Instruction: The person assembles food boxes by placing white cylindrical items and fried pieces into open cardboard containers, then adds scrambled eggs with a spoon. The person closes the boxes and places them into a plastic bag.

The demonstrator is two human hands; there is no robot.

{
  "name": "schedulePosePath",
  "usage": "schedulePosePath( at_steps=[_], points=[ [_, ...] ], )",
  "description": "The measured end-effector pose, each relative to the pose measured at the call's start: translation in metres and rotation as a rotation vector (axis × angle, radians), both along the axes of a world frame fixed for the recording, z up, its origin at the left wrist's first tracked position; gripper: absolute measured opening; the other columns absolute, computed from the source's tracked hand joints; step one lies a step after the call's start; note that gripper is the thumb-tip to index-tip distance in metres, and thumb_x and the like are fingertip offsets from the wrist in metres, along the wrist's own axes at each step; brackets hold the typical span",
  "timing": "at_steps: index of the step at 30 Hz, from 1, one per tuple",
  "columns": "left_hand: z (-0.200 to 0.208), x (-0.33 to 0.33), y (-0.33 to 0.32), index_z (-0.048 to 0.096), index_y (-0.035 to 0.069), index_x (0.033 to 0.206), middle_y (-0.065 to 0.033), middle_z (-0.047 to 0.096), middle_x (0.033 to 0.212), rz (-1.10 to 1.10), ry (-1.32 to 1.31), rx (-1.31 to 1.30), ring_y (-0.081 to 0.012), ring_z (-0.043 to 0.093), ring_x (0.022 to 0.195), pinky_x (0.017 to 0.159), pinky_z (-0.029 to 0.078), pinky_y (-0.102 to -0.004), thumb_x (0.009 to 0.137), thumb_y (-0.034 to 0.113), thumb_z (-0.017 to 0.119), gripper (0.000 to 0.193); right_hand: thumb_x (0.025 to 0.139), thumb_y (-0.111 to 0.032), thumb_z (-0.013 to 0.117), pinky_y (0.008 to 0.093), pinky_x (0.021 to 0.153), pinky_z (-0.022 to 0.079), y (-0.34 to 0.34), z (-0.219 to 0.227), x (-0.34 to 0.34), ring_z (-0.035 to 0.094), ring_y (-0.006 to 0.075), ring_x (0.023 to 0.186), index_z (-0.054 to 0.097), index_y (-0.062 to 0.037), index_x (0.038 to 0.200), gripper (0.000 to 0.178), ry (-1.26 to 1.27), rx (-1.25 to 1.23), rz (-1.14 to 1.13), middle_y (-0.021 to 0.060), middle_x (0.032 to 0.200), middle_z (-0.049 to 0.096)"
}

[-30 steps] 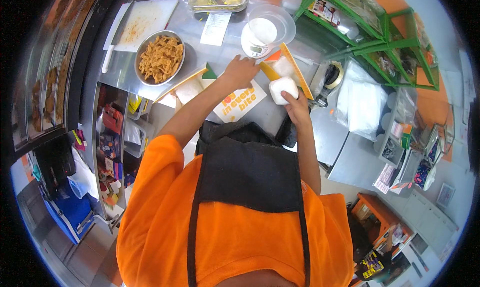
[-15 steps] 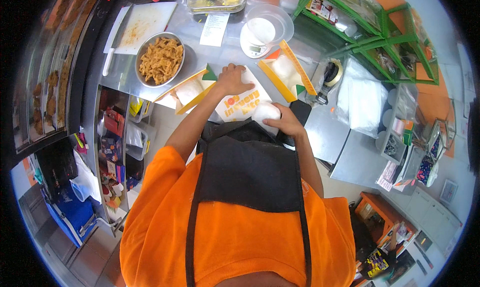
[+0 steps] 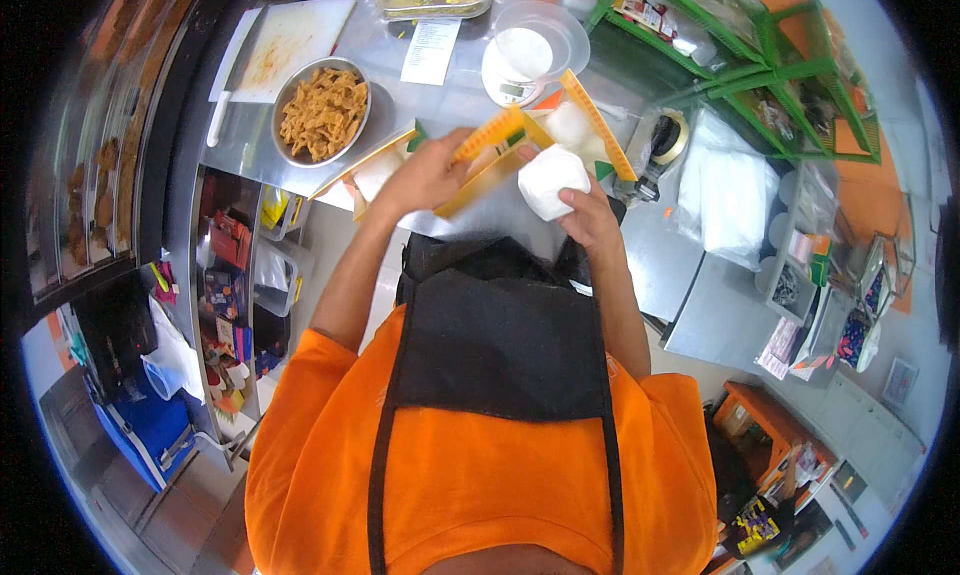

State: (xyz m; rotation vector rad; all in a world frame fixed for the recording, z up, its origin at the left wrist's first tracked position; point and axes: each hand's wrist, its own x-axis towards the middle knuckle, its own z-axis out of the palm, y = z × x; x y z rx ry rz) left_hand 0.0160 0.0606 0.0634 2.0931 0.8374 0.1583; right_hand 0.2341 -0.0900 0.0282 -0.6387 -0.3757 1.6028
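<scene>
Steadiness helps us: our right hand [image 3: 592, 218] is curled round the white bundle [image 3: 546, 185], while our left hand [image 3: 432, 175], seemingly closed on the blurred yellow carton [image 3: 492, 135], should hold it level.

The left hand [image 3: 428, 178] partly hides a blurred box [image 3: 488, 179]

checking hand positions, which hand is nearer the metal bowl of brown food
The left hand: it is at an open yellow-edged box, below and right of the metal bowl. The right hand is farther right, holding a white rounded bundle.
</scene>
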Motion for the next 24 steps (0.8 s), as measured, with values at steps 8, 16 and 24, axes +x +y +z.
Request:
schedulePosePath(
  at_steps=[8,16,24],
  points=[
    [-0.016,0.000,-0.007,0.024,0.008,0.151,-0.0198,0.052,0.112,-0.109,0.295,0.202,-0.0380,0.061,0.098,0.080,0.052,-0.0442,0.078,0.010,0.070,0.086,0.079,-0.009,0.069,0.0372,0.104,0.043,0.015,-0.020,-0.012,0.053,0.0230,0.122,0.039,-0.0004,0.142,0.071,-0.446,-0.101,0.138,0.0147,0.140,0.050],
    [0.001,0.016,-0.042,0.028,0.004,0.149,-0.0177,0.053,0.112,-0.096,0.238,0.276,-0.0360,0.063,0.090,0.075,0.053,-0.0445,0.076,0.010,0.068,0.083,0.069,-0.018,0.075,0.0353,0.101,0.043,0.022,0.027,0.003,0.056,0.0252,0.117,0.054,0.0007,0.127,0.065,-1.214,0.248,0.516,0.0160,0.131,0.056],
    [0.001,0.015,-0.040,0.055,0.014,0.130,-0.0100,0.061,0.107,-0.072,0.048,0.507,-0.0280,0.066,0.083,0.073,0.054,-0.0396,0.074,0.016,0.072,0.058,0.069,-0.027,0.074,0.0382,0.095,0.047,0.010,0.035,0.009,0.063,0.0314,0.106,0.059,-0.0020,0.121,0.059,-1.386,-0.005,0.843,0.0202,0.114,0.065]
  ],
)
